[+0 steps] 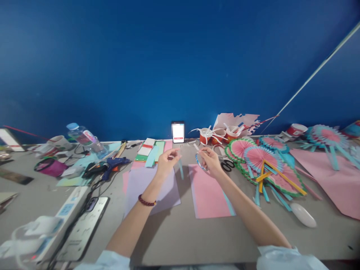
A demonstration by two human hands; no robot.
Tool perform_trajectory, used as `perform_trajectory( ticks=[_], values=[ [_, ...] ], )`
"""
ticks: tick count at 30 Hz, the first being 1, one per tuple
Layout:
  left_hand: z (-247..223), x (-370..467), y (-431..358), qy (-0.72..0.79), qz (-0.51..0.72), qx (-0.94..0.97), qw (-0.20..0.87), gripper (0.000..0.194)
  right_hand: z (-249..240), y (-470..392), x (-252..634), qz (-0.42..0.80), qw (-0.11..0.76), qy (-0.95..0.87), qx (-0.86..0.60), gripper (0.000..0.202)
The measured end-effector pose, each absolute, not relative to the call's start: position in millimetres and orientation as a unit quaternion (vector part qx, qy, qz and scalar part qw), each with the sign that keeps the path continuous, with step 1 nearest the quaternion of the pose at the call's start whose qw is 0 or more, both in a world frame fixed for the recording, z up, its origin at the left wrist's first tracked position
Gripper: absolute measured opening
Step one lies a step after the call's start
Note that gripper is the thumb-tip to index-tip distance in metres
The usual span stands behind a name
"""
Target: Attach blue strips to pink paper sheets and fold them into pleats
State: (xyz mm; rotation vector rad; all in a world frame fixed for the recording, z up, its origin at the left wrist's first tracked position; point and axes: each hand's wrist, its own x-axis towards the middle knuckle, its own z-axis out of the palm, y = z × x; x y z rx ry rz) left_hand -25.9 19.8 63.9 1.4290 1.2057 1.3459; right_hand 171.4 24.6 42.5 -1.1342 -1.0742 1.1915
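Note:
My left hand is raised over the table with thumb and fingertips pinched together. A narrow light blue strip appears to hang from those fingertips. To its right, my right hand is closed around a curved blue and white patterned band, perhaps the rim of a tape roll; my fingers hide part of it. Below the left hand lies a lavender sheet. Under the right hand is a pink sheet with lavender and light blue edges showing. Black-handled scissors rest beside the right wrist.
At right are watermelon-patterned paper fans, a white computer mouse and paper cups. At left are a blue glue gun, a bottle, a phone and a power strip. A lit phone stands behind.

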Motion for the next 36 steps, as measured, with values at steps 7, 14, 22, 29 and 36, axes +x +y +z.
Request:
perform_trajectory(
  ticks=[7,14,22,29,36],
  values=[
    [67.4,-29.9,22.4,0.483,0.598,0.451,0.453,0.039,81.1,-11.3,146.9,0.575,0.495,-0.432,-0.489,0.033],
    [73.7,-24.1,14.1,0.458,0.6,0.449,0.478,0.039,87.5,-28.3,132.1,0.562,0.484,-0.451,-0.496,0.032],
    [83.3,-14.4,2.7,0.489,0.569,0.472,0.462,0.033,85.0,-25.0,133.2,0.557,0.478,-0.451,-0.508,0.038],
    [84.3,-13.0,-0.7,0.494,0.556,0.482,0.463,0.032,82.3,-21.7,134.6,0.545,0.475,-0.458,-0.517,0.039],
    [84.0,-12.7,-0.7,0.493,0.552,0.492,0.46,0.029,80.1,-19.8,135.4,0.541,0.474,-0.461,-0.52,0.039]
  ],
)
